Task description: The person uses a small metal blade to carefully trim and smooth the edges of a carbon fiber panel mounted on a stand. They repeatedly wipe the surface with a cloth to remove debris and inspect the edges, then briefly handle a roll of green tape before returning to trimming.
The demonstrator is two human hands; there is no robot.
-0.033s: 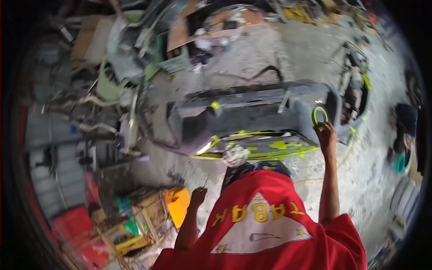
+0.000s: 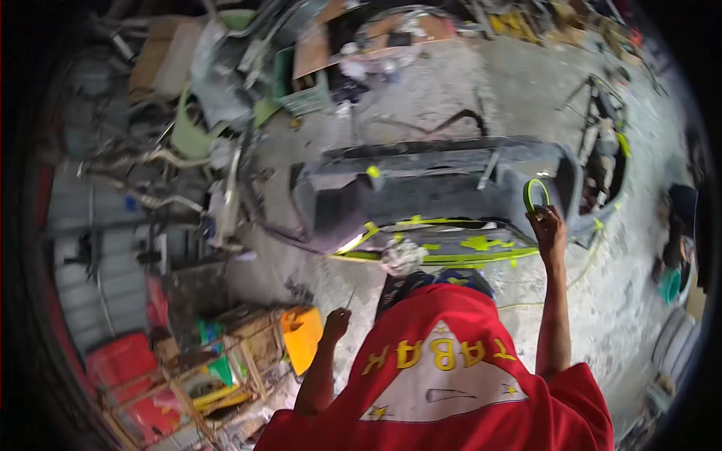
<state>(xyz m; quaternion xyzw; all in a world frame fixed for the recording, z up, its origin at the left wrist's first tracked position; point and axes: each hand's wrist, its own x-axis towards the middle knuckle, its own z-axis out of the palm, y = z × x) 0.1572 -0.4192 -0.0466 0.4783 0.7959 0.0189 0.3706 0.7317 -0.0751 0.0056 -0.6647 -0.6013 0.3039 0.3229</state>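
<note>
My right hand (image 2: 550, 227) pinches a yellow-green tape roll (image 2: 527, 198) by its near rim and holds it up over the right end of a grey car bumper (image 2: 429, 199). The bumper lies on the floor in front of me, with strips of yellow-green tape (image 2: 470, 258) along its near edge and patches elsewhere. Low on the left, my left hand (image 2: 337, 323) is closed round a thin, pointed, blade-like tool (image 2: 351, 298), blurred and too small to name surely. A crumpled whitish wad (image 2: 404, 257) shows between my body and the bumper.
At the lower left stand a wooden rack (image 2: 184, 398) and an orange container (image 2: 301, 340). Car parts and a green crate (image 2: 304, 96) crowd the far left. A dark frame with yellow-green tape (image 2: 604, 150) is at the right, beyond it a teal container (image 2: 668, 286).
The surroundings have shifted slightly right in the view. Both hands keep their hold; the tape roll looks turned a little more edge-on.
</note>
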